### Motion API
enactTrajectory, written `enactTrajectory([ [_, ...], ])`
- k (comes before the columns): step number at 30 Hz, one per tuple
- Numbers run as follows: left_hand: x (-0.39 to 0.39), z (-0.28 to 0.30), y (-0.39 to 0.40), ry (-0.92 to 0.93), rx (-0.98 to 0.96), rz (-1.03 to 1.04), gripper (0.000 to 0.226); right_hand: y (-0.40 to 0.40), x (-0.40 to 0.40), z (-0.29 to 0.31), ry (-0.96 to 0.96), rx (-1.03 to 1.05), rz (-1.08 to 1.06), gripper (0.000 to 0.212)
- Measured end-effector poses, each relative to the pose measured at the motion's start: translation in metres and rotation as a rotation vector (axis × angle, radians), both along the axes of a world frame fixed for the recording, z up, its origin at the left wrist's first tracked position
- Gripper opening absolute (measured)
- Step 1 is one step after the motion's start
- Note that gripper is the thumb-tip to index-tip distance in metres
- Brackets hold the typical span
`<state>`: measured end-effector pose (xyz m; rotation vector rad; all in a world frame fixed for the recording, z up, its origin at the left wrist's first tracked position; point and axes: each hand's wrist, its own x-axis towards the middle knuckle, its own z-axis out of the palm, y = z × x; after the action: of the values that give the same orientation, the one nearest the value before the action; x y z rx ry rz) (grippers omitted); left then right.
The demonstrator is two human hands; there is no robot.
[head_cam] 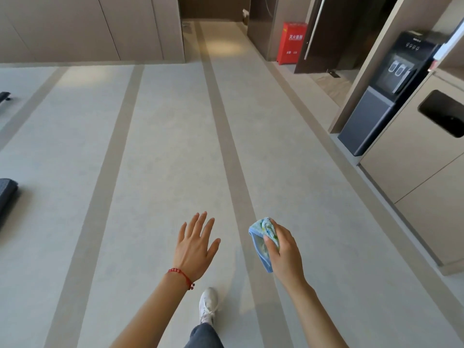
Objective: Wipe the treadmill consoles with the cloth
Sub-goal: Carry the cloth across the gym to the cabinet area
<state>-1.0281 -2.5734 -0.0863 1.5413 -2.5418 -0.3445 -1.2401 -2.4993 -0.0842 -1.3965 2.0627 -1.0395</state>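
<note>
The cloth [263, 241], light blue and bunched, is gripped in the right hand [283, 249], held over the floor [163, 146]. The left hand [194, 243] is spread flat, holding nothing, a red bracelet [181, 275] at its wrist. The floor is pale grey with darker stripes. A white shoe [208, 305] steps below. Right stand a water dispenser [384, 96], beige cabinets [414, 172] and a red box [292, 42].

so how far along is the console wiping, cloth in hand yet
Done: the right hand grips the bunched blue cloth. In hand: the person is mid-stride on the grey floor, white shoe forward, left hand open and holding nothing. Left: no treadmill console is in view, so whether any has been wiped cannot be told.
</note>
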Motion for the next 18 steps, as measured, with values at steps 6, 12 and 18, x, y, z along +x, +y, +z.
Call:
enactTrajectory([
  [6,-0.018,0.009,-0.131,-0.018,-0.006,-0.079,0.064,-0.120,-0.014,0.011,0.011,-0.003,-0.076,0.040],
  [12,-0.048,0.008,-0.233,-0.037,0.008,-0.143,0.065,-0.210,-0.039,0.015,0.025,-0.019,-0.120,0.041],
  [18,-0.110,0.004,-0.333,-0.033,-0.006,-0.212,0.066,-0.302,-0.092,0.008,0.045,-0.036,-0.180,0.040],
])
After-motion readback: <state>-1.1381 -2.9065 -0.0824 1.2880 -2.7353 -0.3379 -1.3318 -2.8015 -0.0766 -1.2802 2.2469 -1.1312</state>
